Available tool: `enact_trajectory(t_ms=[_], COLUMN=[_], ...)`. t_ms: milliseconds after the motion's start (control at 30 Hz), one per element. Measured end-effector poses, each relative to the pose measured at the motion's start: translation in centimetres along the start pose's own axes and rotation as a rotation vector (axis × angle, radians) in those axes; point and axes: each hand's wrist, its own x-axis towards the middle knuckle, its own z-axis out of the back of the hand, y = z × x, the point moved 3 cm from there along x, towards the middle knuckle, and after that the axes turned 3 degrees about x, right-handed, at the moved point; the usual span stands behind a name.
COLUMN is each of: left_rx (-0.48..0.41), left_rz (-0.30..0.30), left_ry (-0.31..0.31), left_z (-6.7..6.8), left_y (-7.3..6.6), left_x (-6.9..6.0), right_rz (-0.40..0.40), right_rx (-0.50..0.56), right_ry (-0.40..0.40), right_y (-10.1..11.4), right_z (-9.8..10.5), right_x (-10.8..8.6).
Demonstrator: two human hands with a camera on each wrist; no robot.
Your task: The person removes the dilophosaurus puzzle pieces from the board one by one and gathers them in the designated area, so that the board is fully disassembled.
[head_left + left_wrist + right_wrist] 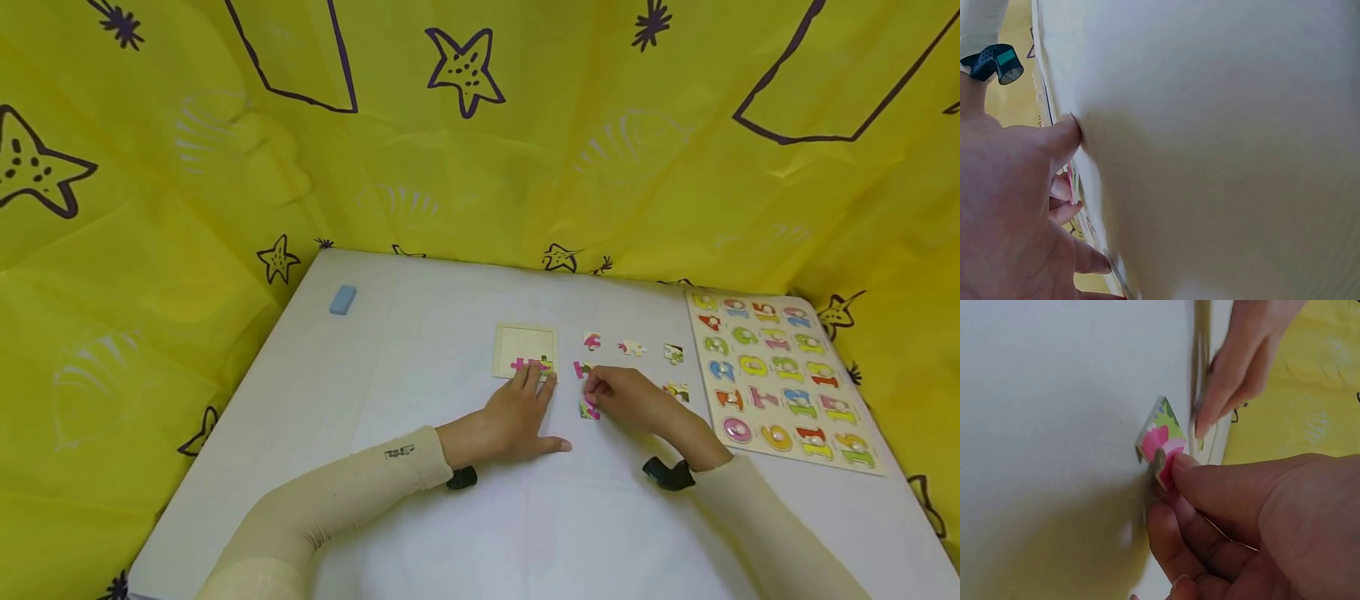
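My right hand (626, 400) pinches a jigsaw piece (1163, 428) printed in pink and green between thumb and fingers. The piece is tilted in the right wrist view. Left of it, my left hand (513, 421) lies with fingers extended over the near edge of a small square wooden puzzle tray (496, 352). Its fingertips touch the pink and green pieces (519, 364) along the tray's near side, partly covering them. The left thumb points right, toward the right hand. Just beyond the right fingers lies another pink and green piece (581, 369).
Loose pieces lie right of the tray, among them a pink one (592, 340), a pale one (632, 347) and a green one (672, 354). A number board (795, 392) occupies the table's right side. A blue block (342, 300) sits far left. Yellow curtains surround the table.
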Motion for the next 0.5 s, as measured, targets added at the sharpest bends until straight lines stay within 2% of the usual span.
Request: enact_trajectory(t_ms=[267,500], left_rx=[0.004,0.005], left_rz=[-0.013,-0.019], left_ry=[0.010,0.002], left_z=[0.0,-0.3], left_y=[0.0,0.1], left_x=[0.0,0.0], right_rz=[-0.026,-0.047], right_rx=[-0.088,-0.121], right_ry=[-0.056,-0.077], right_y=[0.8,1.2], right_z=[-0.7,-0.8], right_x=[-0.2,-0.3])
